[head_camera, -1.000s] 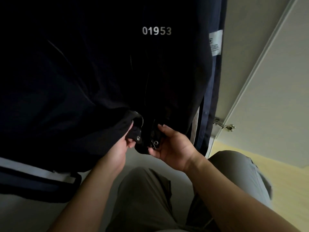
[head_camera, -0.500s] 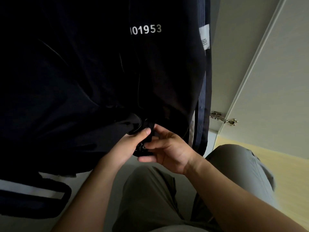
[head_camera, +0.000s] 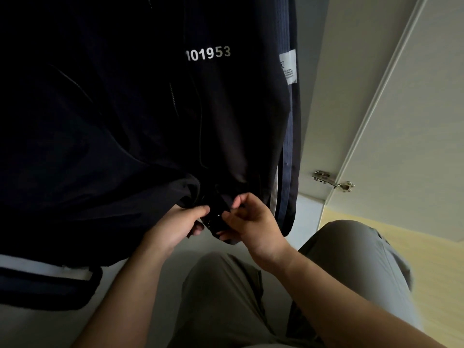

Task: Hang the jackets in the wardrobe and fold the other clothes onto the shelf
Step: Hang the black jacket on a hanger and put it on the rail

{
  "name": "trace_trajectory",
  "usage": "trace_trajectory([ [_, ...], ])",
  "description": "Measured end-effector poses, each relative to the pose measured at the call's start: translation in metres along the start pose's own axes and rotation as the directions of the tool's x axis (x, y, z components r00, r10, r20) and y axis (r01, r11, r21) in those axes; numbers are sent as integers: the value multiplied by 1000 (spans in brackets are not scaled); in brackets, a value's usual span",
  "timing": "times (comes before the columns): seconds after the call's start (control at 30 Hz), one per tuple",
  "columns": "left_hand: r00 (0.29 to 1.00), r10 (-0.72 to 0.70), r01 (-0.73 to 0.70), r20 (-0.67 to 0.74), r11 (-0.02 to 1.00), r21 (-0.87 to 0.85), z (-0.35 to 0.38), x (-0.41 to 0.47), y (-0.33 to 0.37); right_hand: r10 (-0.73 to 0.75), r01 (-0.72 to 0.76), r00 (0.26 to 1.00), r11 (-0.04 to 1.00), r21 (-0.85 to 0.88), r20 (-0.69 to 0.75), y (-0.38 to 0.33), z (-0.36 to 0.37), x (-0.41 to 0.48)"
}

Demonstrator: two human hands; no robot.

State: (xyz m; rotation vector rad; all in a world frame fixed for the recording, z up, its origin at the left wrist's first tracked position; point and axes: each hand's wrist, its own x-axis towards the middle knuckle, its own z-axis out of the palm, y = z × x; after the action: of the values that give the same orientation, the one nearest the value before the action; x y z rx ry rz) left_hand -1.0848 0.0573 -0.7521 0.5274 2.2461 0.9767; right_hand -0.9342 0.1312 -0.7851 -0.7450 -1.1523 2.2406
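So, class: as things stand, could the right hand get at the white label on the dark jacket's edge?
Probably yes. The white label hangs uncovered at the edge of the dark jacket, above the right hand, nothing between them. But that hand pinches the hem, so it must let go first.

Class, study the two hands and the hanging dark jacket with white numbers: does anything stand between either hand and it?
Nothing visible does. The left hand and the right hand both pinch the bottom front edges of the dark navy fabric jacket with white printed numbers, in direct contact with the cloth.
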Motion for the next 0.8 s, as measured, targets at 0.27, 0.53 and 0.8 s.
trace_trajectory([
  [0.27, 996, -41, 55, 85, 985, -162, 5, 6, -6, -313, 250, 945, 519, -817, 91, 16, -8, -8],
  [0.53, 997, -12, 24, 79, 986, -163, 10, 2, 4, -462, 509, 824, 348, -787, 329, 13, -11, -14],
  [0.8, 999, 27, -22, 18, 973, -230, 10, 1, 1, -618, 613, 688, 215, -760, 380, 22, -14, -6],
])
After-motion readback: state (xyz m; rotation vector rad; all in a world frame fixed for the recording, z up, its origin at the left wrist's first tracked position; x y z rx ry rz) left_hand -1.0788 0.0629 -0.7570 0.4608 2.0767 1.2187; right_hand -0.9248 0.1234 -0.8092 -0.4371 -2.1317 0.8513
